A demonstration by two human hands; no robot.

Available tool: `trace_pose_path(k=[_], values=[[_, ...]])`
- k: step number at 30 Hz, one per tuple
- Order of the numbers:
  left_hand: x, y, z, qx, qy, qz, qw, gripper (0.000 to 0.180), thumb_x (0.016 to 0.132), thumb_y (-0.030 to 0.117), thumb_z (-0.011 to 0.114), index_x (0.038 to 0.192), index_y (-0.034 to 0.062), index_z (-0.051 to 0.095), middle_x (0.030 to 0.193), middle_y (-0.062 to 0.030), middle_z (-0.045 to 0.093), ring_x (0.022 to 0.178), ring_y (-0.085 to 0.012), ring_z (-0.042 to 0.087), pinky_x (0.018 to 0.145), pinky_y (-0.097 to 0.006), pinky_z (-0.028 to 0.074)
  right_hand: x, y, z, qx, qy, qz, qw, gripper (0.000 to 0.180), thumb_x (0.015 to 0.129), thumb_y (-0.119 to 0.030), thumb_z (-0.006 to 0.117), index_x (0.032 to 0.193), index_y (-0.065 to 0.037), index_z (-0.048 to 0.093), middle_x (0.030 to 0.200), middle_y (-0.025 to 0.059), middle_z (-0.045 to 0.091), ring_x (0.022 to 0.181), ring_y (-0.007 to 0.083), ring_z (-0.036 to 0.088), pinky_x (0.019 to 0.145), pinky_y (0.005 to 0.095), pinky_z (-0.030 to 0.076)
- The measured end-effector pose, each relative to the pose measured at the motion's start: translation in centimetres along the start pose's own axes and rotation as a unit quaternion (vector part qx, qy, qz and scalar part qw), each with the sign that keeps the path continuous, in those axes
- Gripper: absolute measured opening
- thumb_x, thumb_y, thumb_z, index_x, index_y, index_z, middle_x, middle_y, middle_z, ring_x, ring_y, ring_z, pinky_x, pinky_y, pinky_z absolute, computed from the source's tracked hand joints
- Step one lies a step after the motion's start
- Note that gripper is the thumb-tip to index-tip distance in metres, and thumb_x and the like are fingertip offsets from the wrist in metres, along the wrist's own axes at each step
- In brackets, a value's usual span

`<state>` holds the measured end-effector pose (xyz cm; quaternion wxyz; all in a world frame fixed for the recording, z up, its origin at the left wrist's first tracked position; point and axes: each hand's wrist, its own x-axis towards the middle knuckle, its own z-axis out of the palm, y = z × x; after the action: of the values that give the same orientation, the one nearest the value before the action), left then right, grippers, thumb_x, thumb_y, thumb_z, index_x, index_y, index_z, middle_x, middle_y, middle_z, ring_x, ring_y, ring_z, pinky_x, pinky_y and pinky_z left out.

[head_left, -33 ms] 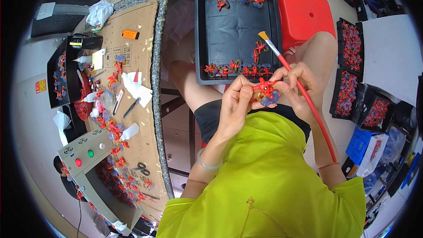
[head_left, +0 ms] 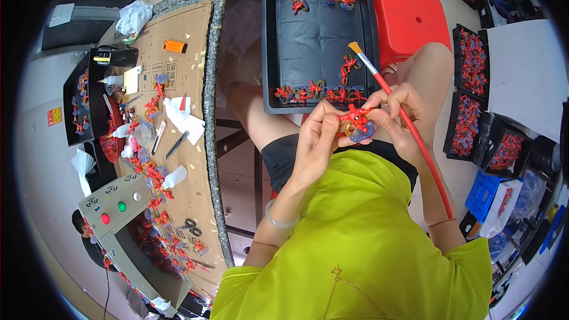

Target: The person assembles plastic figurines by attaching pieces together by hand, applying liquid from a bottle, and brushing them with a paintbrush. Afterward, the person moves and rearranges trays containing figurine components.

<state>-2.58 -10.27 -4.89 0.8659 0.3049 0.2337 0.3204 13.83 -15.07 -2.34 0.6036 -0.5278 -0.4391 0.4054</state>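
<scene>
Between my two hands, above my lap, is a small red figurine (head_left: 357,120) with a purplish translucent base. My left hand (head_left: 317,140) pinches one side of it with thumb and fingers. The fingers of my right hand (head_left: 404,120) grip its other side. A long red-handled paintbrush (head_left: 409,121) also rests in my right hand, its tan bristles pointing up and away to the left, its handle end lying by my right forearm. Just beyond my hands, a black tray (head_left: 308,47) holds several similar figurines along its near and far ends.
A red stool (head_left: 412,21) stands right of the tray. On the left, a cardboard-topped table (head_left: 192,83) carries scissors (head_left: 190,227), a white bottle (head_left: 175,177), an orange box (head_left: 175,46) and a grey machine (head_left: 115,201) with buttons. More figurine-filled trays (head_left: 471,62) are at the right.
</scene>
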Motion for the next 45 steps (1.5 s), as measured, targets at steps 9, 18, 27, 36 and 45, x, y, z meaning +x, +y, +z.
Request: trace_pose_path(k=[9, 18, 27, 36, 45], values=[[0.1, -0.1, 0.2, 0.049, -0.050, -0.005, 0.998, 0.052, 0.086, 0.004, 0.061, 0.130, -0.0033, 0.034, 0.116, -0.0183, 0.056, 0.102, -0.0238, 0.060, 0.086, -0.031, 0.051, 0.1, 0.0, -0.4, 0.052, 0.026, 0.042, 0.997, 0.008, 0.086, 0.001, 0.058, 0.091, 0.004, 0.052, 0.091, 0.0138, 0.062, 0.077, 0.0145, 0.061, 0.072, 0.0265, 0.051], [-0.2, -0.4, -0.1, 0.093, 0.017, 0.018, 0.995, 0.061, 0.076, -0.006, 0.068, 0.130, -0.0043, 0.041, 0.122, -0.0176, 0.053, 0.104, -0.0217, 0.058, 0.089, -0.033, 0.051, -0.7, -3.9, -3.7, 0.009, -0.012, -0.078, 0.997, 0.045, 0.088, -0.039, 0.057, 0.091, 0.005, 0.067, 0.079, 0.0111, 0.065, 0.071, 0.0183, 0.061, 0.066, 0.0291, 0.047], [-0.6, -0.3, 0.9, 0.174, 0.085, 0.075, 0.978, 0.053, 0.072, -0.008, 0.072, 0.120, -0.0067, 0.051, 0.104, -0.0128, 0.062, 0.093, -0.0158, 0.062, 0.083, -0.027, 0.053, -0.6, -4.2, -2.6, -0.239, -0.030, -0.134, 0.961, 0.020, 0.086, -0.018, 0.063, 0.080, 0.001, 0.066, 0.068, 0.0078, 0.063, 0.057, 0.0165, 0.057, 0.053, 0.0261, 0.042], [-0.8, 0.0, 0.8, 0.132, 0.110, 0.050, 0.984, 0.049, 0.073, -0.005, 0.072, 0.117, -0.0073, 0.051, 0.101, -0.0134, 0.064, 0.089, -0.0145, 0.063, 0.080, -0.026, 0.053, -0.3, -3.3, -1.2, -0.261, 0.025, -0.182, 0.948, 0.011, 0.082, 0.002, 0.055, 0.076, 0.007, 0.063, 0.070, 0.0134, 0.065, 0.055, 0.0165, 0.058, 0.048, 0.0248, 0.041], [-0.7, 0.4, 1.2, 0.203, 0.154, 0.049, 0.966, 0.043, 0.071, 0.000, 0.076, 0.108, -0.0061, 0.056, 0.092, -0.0096, 0.064, 0.081, -0.0121, 0.063, 0.075, -0.024, 0.053, -0.6, -2.4, -1.2, -0.155, 0.035, -0.107, 0.982, 0.015, 0.085, 0.002, 0.052, 0.076, 0.007, 0.063, 0.069, 0.0106, 0.064, 0.056, 0.0125, 0.057, 0.050, 0.0216, 0.042]])
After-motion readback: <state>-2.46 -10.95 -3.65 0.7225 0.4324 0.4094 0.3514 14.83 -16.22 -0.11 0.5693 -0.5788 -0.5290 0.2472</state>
